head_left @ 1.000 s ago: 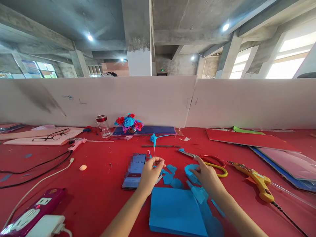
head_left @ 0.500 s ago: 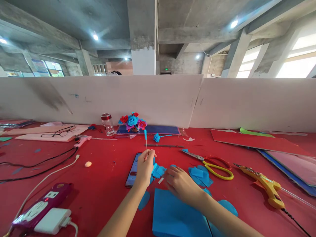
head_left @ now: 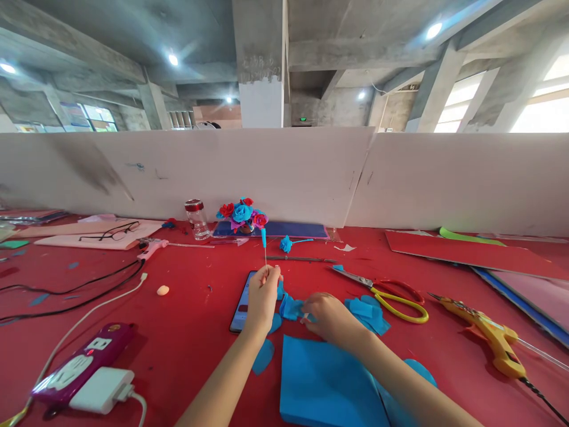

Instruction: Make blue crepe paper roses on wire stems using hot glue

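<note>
My left hand pinches a thin white stick upright, its top wrapped in blue paper. It hovers over a phone lying on the red table. My right hand rests with curled fingers on small blue paper pieces, picking at one. A folded blue paper sheet lies under my right forearm. More blue cut pieces sit just right of that hand.
Scissors with yellow handles and a yellow glue gun lie to the right. A paper flower bunch, a jar, a single blue flower, glasses, cables and a power strip sit around. White partition boards stand behind.
My right hand left the blue pieces near the scissors and moved left to the pieces beside the phone. The left hand lifted the stick upright and holds it steady.
</note>
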`<state>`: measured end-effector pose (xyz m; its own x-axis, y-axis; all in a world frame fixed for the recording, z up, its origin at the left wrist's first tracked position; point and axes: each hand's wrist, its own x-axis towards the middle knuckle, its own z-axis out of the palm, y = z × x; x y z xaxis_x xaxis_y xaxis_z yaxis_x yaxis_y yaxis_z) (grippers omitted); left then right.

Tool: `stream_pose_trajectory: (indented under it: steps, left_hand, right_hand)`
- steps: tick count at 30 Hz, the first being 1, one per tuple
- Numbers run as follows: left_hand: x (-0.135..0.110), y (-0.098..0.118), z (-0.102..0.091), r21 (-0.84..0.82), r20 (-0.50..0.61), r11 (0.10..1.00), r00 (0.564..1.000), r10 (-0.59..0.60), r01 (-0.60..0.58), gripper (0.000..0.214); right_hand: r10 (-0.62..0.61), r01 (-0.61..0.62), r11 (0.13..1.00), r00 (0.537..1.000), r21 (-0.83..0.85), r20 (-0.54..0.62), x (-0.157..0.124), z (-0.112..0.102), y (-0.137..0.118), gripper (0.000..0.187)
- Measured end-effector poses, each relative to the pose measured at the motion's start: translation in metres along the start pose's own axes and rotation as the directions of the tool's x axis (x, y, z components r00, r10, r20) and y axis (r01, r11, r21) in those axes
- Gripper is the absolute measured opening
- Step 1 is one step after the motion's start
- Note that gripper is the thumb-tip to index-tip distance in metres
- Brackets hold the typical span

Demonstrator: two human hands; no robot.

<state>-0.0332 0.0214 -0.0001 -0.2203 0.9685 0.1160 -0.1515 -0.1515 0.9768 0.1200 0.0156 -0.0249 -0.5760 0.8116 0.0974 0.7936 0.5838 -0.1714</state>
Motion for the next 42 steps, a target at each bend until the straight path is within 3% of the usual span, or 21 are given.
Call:
stream_pose_trajectory:
  steps: [13,24,28,34,39,42]
  left_hand:
    - [-0.001,0.0,0.001,0.052,0.009,0.998,1.0,0.023,-0.024,0.026]
    - [-0.003,0.0,0.003,0.035,0.025,0.999,0.999,0.024,-0.025,0.025]
    - [-0.001,0.0,0.001,0.006,0.018,1.0,1.0,0.009,-0.009,0.025]
    - [0.003,0.003,-0.001,-0.064,-0.012,0.997,0.999,-0.046,0.045,0.024]
    - [0.007,0.0,-0.004,-0.092,-0.037,0.993,0.996,-0.081,0.077,0.021]
    - [0.007,-0.002,-0.004,-0.094,-0.034,0.992,0.996,-0.083,0.079,0.021]
  right_hand:
    - [-0.035,0.033,0.999,0.997,-0.023,-0.063,0.011,0.012,-0.01,0.019]
    - [-0.022,0.029,0.998,0.995,0.063,-0.098,0.013,0.015,-0.017,0.02]
    - [0.052,-0.038,0.991,0.993,0.132,-0.101,0.018,0.019,-0.017,0.023]
    - [0.097,-0.072,0.953,0.993,0.293,-0.073,0.024,0.025,-0.004,0.011]
    - [0.103,-0.079,0.908,0.994,0.411,-0.038,0.022,0.022,0.002,0.033]
    - [0.09,-0.077,0.873,0.996,0.482,-0.006,0.019,0.016,0.001,0.031]
